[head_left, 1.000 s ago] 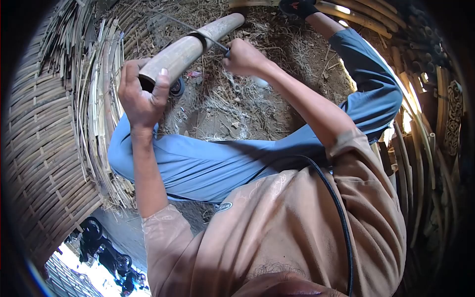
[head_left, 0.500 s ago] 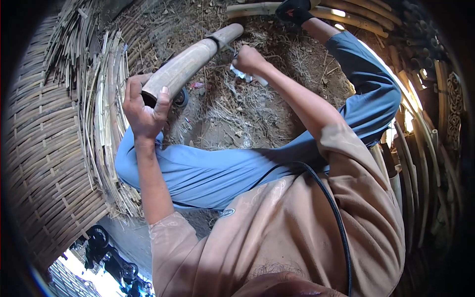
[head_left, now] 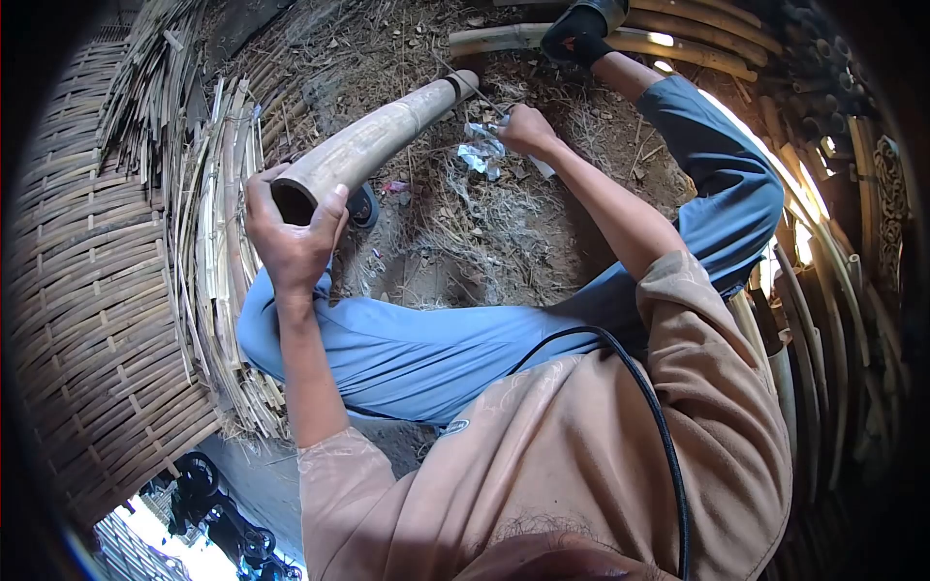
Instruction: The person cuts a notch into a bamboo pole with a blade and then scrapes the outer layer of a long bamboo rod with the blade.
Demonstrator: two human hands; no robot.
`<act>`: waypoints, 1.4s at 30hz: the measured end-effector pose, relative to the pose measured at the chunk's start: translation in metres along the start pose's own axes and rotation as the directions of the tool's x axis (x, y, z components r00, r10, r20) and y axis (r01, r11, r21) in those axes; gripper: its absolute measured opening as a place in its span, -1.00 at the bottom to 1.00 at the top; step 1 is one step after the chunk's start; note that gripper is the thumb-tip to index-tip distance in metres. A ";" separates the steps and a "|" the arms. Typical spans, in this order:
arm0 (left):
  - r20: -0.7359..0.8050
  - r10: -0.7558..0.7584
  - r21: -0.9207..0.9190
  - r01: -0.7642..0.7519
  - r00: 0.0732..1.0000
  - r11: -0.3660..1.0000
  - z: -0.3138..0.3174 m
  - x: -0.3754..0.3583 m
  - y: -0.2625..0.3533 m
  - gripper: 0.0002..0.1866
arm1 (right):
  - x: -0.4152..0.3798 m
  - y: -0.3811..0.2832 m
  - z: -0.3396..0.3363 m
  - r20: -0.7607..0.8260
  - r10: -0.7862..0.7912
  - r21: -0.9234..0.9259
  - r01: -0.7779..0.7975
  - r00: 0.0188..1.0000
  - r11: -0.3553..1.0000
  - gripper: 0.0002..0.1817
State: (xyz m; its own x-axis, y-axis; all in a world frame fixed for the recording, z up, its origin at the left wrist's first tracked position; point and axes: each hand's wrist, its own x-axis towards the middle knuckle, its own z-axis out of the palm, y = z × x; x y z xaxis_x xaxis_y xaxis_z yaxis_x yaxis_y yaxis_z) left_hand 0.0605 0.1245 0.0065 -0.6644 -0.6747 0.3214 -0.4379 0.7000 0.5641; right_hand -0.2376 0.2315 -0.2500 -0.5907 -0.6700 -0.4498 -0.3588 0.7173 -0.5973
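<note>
A thick, pale bamboo tube (head_left: 373,134) slants away from me over the ground, its hollow near end facing me. My left hand (head_left: 291,232) grips that near end, with fingers and thumb on either side of the opening. My right hand (head_left: 528,131) is closed around a thin-bladed tool (head_left: 484,99), probably a knife. The blade reaches toward the tube's far end, where a dark band or gap (head_left: 455,87) shows. Behind the fist, a pale piece sticks out that looks like its handle (head_left: 543,168). Crumpled white plastic (head_left: 480,155) lies just below the right hand.
A woven bamboo panel (head_left: 97,281) and split bamboo strips (head_left: 218,194) line the left side. Bamboo poles (head_left: 504,39) lie by my shod foot (head_left: 581,34). More poles (head_left: 814,320) stand at the right. Motorbikes (head_left: 228,523) show at the lower left.
The right hand has moved right and slightly down with its tool. The dark band now appears nearer the tube's far end. The left hand still holds the near end.
</note>
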 end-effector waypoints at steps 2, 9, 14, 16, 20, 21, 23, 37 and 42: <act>-0.094 -0.111 -0.193 0.092 0.989 0.977 0.010 -0.004 0.004 -0.46 | -0.017 0.001 0.003 -0.095 -0.101 0.069 0.108 0.990 0.992 -0.60; -0.028 0.080 0.241 -0.071 0.996 0.968 0.005 -0.023 0.001 -0.53 | -0.028 0.008 0.014 0.076 -0.280 0.212 0.259 0.957 0.942 -0.65; -0.095 0.223 0.030 -0.221 0.970 0.975 0.021 -0.039 0.009 -0.56 | -0.070 -0.016 0.013 0.094 -0.182 0.311 0.145 0.979 0.939 -0.68; -0.111 0.281 0.051 -0.277 0.953 0.960 0.025 -0.045 0.004 -0.57 | -0.113 -0.037 0.009 0.080 -0.241 0.372 0.195 0.967 0.907 -0.71; -0.109 0.294 0.027 -0.293 0.950 0.956 0.028 -0.055 -0.006 -0.59 | -0.177 -0.063 -0.004 0.053 -0.468 0.286 0.436 0.882 0.853 -0.91; -0.113 0.266 -0.016 -0.270 0.957 0.963 0.031 -0.058 -0.005 -0.60 | -0.166 -0.059 0.003 0.042 -0.426 0.248 0.403 0.904 0.881 -0.90; -0.126 0.285 -0.004 -0.288 0.950 0.958 0.034 -0.056 0.001 -0.59 | -0.128 -0.048 0.016 0.015 -0.331 0.171 0.324 0.943 0.930 -0.90; -0.161 0.274 -0.084 -0.290 0.948 0.954 0.045 -0.060 -0.002 -0.57 | -0.101 -0.060 0.013 0.018 -0.305 0.062 0.304 0.952 0.951 -0.79; -0.131 0.295 -0.040 -0.303 0.946 0.952 0.041 -0.066 0.000 -0.56 | -0.089 -0.073 -0.008 0.148 -0.212 0.026 0.210 0.966 0.977 -0.78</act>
State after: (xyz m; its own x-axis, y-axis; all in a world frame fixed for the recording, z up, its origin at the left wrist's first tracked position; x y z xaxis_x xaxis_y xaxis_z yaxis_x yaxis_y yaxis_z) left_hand 0.0791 0.1786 -0.0455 -0.6786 -0.4624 0.5707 -0.1912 0.8614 0.4706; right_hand -0.1646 0.2402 -0.1613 -0.3874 -0.8275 -0.4063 -0.4558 0.5551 -0.6958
